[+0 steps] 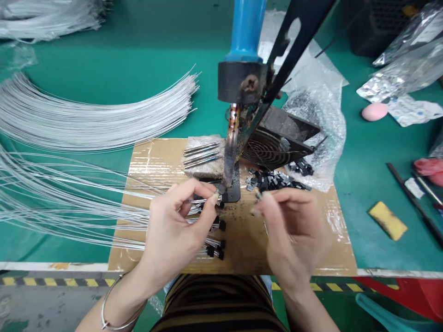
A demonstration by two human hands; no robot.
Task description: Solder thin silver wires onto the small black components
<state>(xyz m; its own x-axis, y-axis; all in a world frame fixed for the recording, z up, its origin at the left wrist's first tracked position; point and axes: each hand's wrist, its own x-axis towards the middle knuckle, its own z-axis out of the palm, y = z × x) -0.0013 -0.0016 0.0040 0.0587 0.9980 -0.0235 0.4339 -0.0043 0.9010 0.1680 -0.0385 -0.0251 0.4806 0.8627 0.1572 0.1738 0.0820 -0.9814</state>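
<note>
The left hand (180,221) is pinching thin pale wires (198,201) near the tip of a blue-handled soldering iron (247,30); their ends are hard to make out. The right hand (294,230) is holding, between the fingertips, a small greyish piece (259,196), blurred in shape. Long white wires (86,210) are passing beneath the left hand, which is hiding their middle, towards small black block-shaped connectors (221,225) on brown cardboard (249,249). Shiny silver bags (411,69) are lying at the far right, partly cut off, hiding their contents.
</note>
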